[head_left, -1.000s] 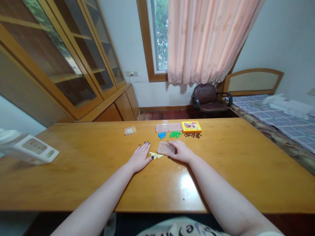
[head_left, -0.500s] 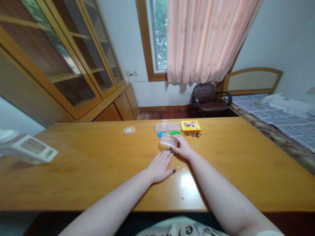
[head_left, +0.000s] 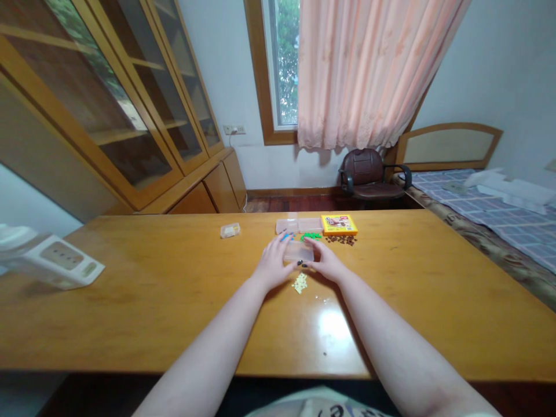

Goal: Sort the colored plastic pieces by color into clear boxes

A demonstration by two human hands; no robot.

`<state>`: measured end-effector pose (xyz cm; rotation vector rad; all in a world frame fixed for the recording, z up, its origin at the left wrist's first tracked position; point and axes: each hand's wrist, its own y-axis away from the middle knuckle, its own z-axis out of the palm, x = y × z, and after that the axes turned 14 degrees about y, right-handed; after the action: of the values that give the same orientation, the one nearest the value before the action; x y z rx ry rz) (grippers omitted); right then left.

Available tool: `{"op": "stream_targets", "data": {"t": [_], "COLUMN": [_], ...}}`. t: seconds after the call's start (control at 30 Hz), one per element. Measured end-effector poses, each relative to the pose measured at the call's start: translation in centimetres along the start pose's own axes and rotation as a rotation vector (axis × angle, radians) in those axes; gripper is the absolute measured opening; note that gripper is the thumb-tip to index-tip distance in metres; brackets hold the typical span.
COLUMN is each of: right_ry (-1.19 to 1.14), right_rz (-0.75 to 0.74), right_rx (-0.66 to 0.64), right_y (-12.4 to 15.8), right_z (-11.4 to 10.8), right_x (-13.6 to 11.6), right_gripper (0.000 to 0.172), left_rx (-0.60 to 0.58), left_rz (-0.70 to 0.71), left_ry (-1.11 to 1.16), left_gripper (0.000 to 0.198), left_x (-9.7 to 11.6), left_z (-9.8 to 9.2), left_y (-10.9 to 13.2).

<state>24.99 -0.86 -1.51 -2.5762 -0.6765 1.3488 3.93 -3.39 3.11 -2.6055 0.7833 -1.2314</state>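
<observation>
Two hands meet at the middle of the worktop (head_left: 130, 301) around one clear plastic box (head_left: 299, 251), and we read the sorting as partly done. Going from the left: a white device (head_left: 56, 265) lies near the left edge; it carries small marks, but we cannot read them. Further in, a small clear case (head_left: 230, 230) sits alone, with something pale inside. Our left hand (head_left: 274, 263) curls against the left side of the clear plastic box, fingers half closed on its edge, and our right hand (head_left: 326, 264) does the same on the right side, so both grip the box, which seems raised just above the wood. Just in front of it, between our wrists, a small heap of pale yellow pieces (head_left: 299, 282) lies loose on the worktop, with a few stray crumbs beside it.

Behind the hands two more clear boxes (head_left: 299, 225) sit side by side. The blue pieces (head_left: 285, 237) show partly behind our left fingers, and the green pieces (head_left: 311, 236) lie loose next to them. To the right, a yellow box (head_left: 339, 223) has a printed picture and a red label on its lid, too small for us to read, and brown pieces (head_left: 340, 238) are scattered in front of it.

By our judgement every colour we can see lies outside a box, so most of the work remains.
</observation>
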Motion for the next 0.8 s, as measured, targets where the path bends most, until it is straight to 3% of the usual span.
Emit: {"op": "stream_targets", "data": {"t": [0.1,0.2,0.27,0.47,0.8], "right_ry": [-0.050,-0.060,-0.050,0.090,0.416], "right_rz": [-0.016,-0.015,-0.013,-0.059,-0.158], "right_rx": [-0.031,-0.029,-0.015,0.061,0.087], "right_y": [0.1,0.0,-0.1,0.1,0.4], "right_z": [0.1,0.4,0.5,0.1,-0.7], "right_x": [0.1,0.2,0.2,-0.6,-1.7], "right_gripper": [0.070,0.067,0.067,0.062,0.050], "left_rx": [0.057,-0.070,-0.061,0.006,0.192], "left_rz": [-0.092,-0.148,-0.178,-0.181,-0.254], "left_ry": [0.282,0.564,0.645,0.891,1.158], "left_gripper": [0.084,0.097,0.096,0.075,0.069], "left_x": [-2.8,-4.8,-5.2,-4.7,-3.2], "left_z": [0.5,1.4,1.9,2.5,3.8], "left_y": [-1.0,-0.9,-0.7,-1.2,-1.3]}}
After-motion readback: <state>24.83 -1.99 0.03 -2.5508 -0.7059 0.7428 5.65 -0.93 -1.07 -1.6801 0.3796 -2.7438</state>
